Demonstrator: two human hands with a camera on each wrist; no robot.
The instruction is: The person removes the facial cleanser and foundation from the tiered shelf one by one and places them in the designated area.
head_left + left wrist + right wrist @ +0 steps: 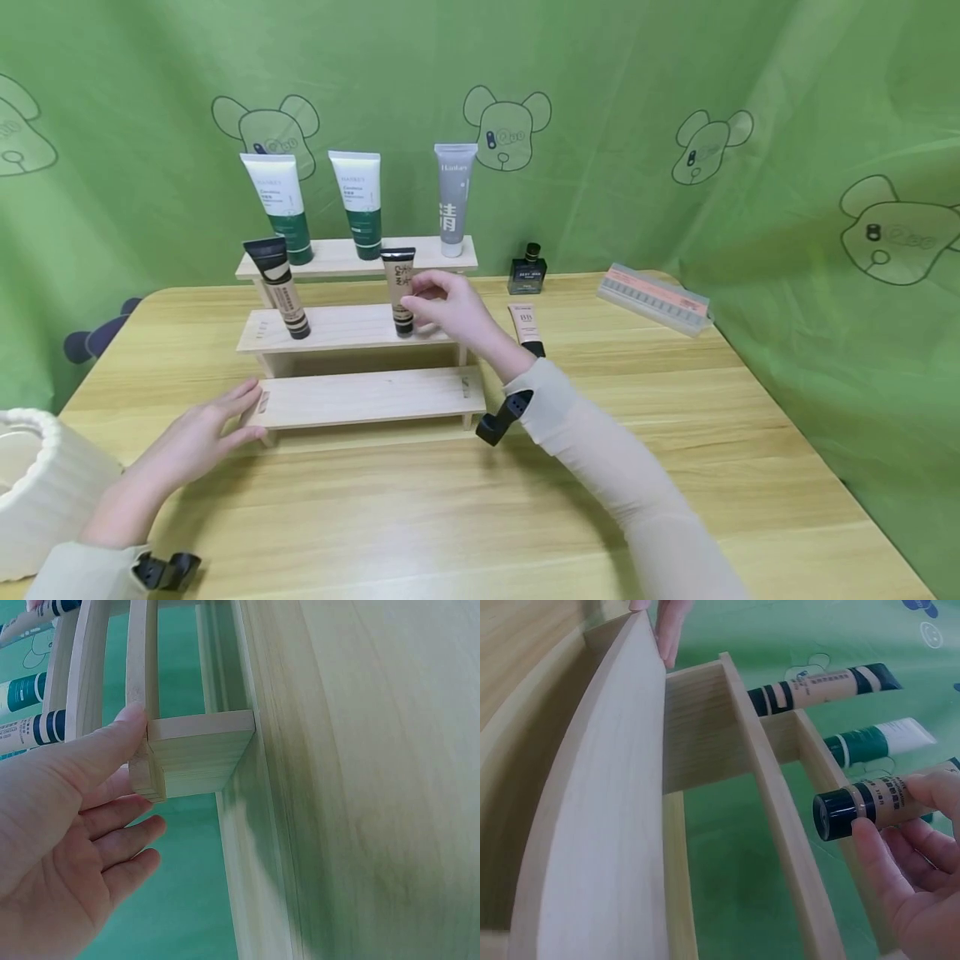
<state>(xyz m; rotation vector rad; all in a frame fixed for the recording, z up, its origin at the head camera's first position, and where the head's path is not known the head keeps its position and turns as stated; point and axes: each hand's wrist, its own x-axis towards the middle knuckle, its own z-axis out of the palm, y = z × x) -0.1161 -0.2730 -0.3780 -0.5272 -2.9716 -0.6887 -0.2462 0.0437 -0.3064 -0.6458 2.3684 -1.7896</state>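
My right hand (446, 304) pinches a small beige tube with a black cap (399, 287), cap down, at the right part of the middle tier. In the right wrist view the cap end of the tube (885, 801) hangs a little off the wooden tier. My left hand (206, 425) grips the left end of the three-tier wooden rack's bottom step (367, 396), thumb on its front edge. Another beige-and-black tube (281, 287) stands tilted on the middle tier's left. Two white-and-green tubes (362, 204) and a grey tube (453, 200) stand on the top tier.
Right of the rack are a dark square bottle (528, 271) and a pale pink tube with a black cap (527, 329). A clear flat case with a pink label (654, 298) lies at the back right. A white ribbed container (63, 492) stands at the left edge.
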